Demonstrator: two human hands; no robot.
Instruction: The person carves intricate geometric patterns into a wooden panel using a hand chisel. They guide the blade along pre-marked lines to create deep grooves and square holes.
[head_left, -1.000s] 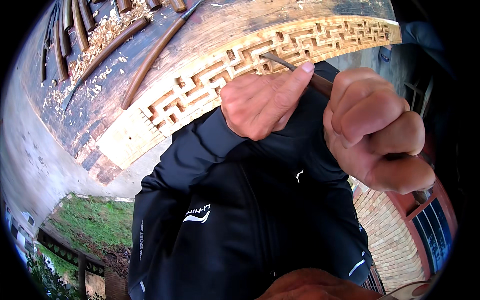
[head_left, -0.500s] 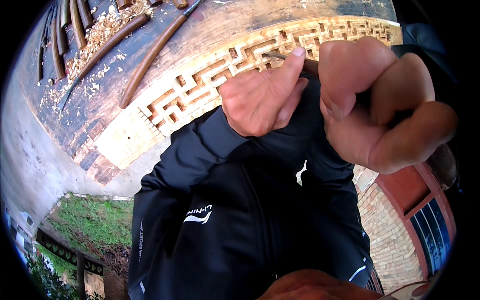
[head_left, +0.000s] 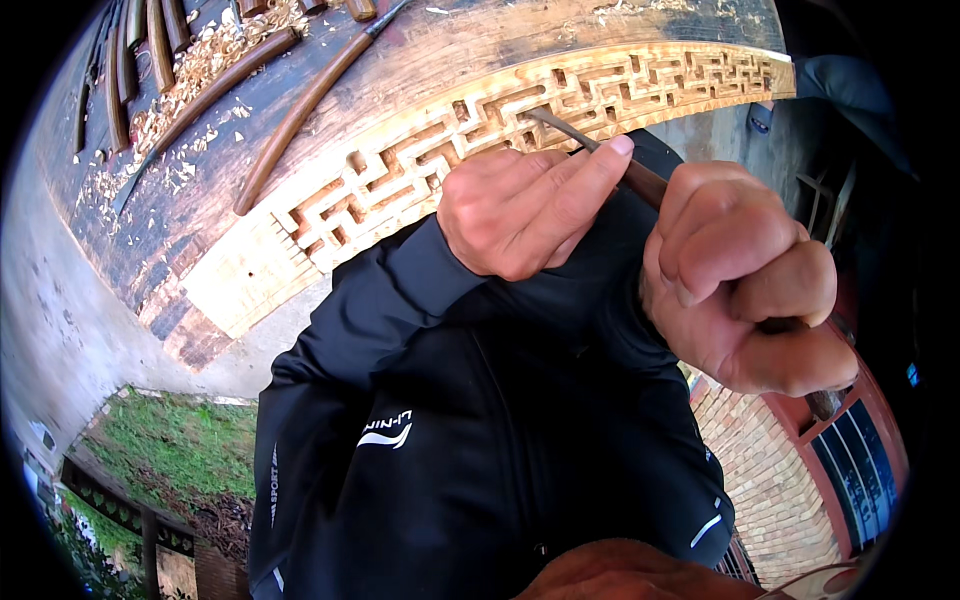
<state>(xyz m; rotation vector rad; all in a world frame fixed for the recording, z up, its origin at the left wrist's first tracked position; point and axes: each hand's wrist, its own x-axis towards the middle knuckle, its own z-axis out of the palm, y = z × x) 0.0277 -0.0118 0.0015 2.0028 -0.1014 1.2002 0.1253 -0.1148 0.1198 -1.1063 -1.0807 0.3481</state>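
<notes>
Can spot smooth, round wooden handles [head_left: 117, 92] bunched at far left, next to a heap of pale, curly shavings [head_left: 190, 97] on a dark, scuffed plank bench [head_left: 150, 235]. Also see a long tool [head_left: 225, 88] lying slantwise there, brown handle away and flat grey blade toward the near corner, then a second tool [head_left: 300, 118] just right of it, pointing the other way. Now on to the carved panel [head_left: 490, 125]: a long, bowed strip of pale wood along the bench's near side, plain and flat at its left end, then cut all over with crisp, angular, maze-like grooves. Sits just beyond the left hand [head_left: 525, 215], with the knuckles overlapping its near edge in view. Left hand: loosely curled, one finger stretched out to the shaft of the chisel [head_left: 645, 182]; can't tell if actually gripping it. Chisel: thin metal blade, tip at a groove around mid-panel, dark brown wooden handle slanting back to the right. Right hand [head_left: 745, 280]: clenched around that handle, apart from the panel, butt end sticking out below the fist. Past that, lower right, rough, narrow tan bricks [head_left: 780, 470].
</notes>
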